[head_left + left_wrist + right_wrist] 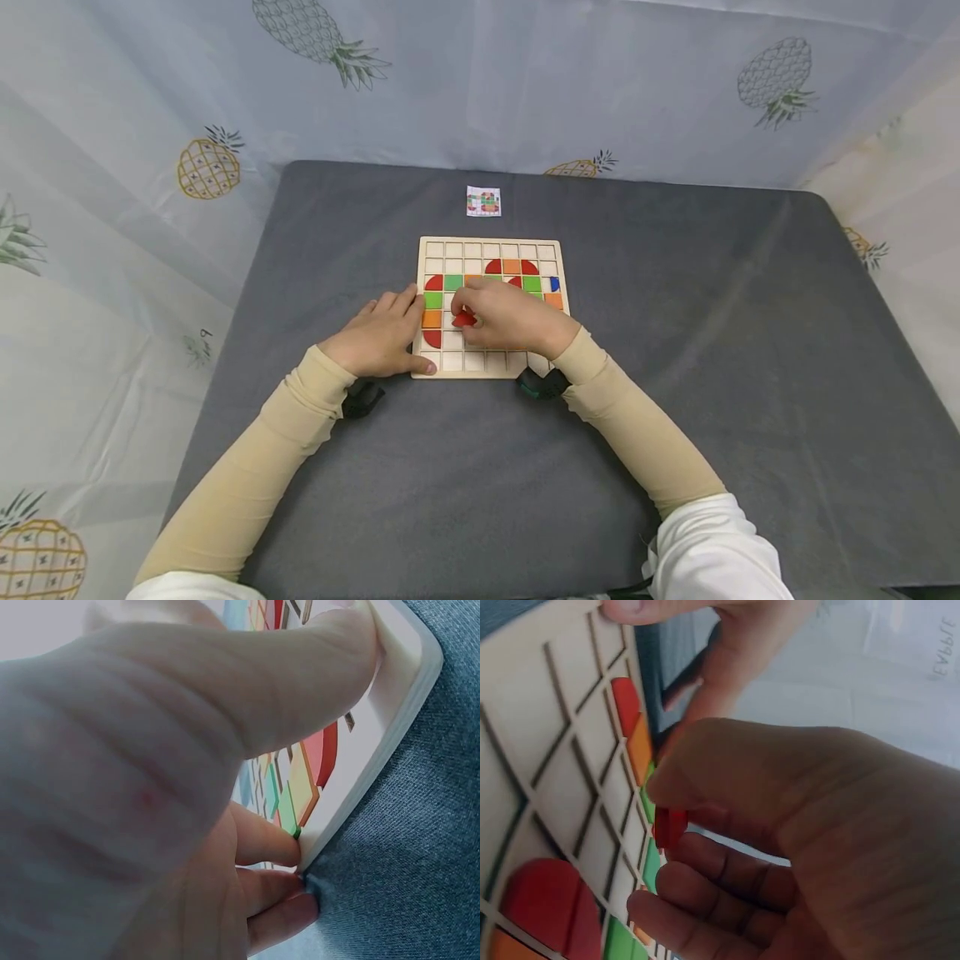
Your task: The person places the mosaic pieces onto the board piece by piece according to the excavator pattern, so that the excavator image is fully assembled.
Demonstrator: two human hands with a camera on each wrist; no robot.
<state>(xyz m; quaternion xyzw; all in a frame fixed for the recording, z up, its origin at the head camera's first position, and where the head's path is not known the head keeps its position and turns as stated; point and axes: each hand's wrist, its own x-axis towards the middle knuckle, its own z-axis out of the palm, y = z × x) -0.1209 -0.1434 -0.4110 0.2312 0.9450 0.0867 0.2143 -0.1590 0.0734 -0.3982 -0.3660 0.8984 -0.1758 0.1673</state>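
Observation:
A pale wooden grid board (475,362) lies flat on the table, partly filled with red quarter-round pieces and with orange and green squares. My left hand (378,335) rests along the board's left edge, fingers extended, its thumb on the near left corner. Over the left part of the grid, my right hand (517,317) pinches a red piece (671,825) between thumb and fingers. Below it in the left column are a green square (433,302), an orange square (432,319) and a red quarter-round piece (432,338). The right hand hides some middle cells.
A small printed card (483,202) with a coloured grid pattern lies beyond the board. A blue piece (554,284) sits in a cell near the board's right edge. Dark cloth (712,375) covers the table, and a pineapple-print curtain (525,83) hangs behind.

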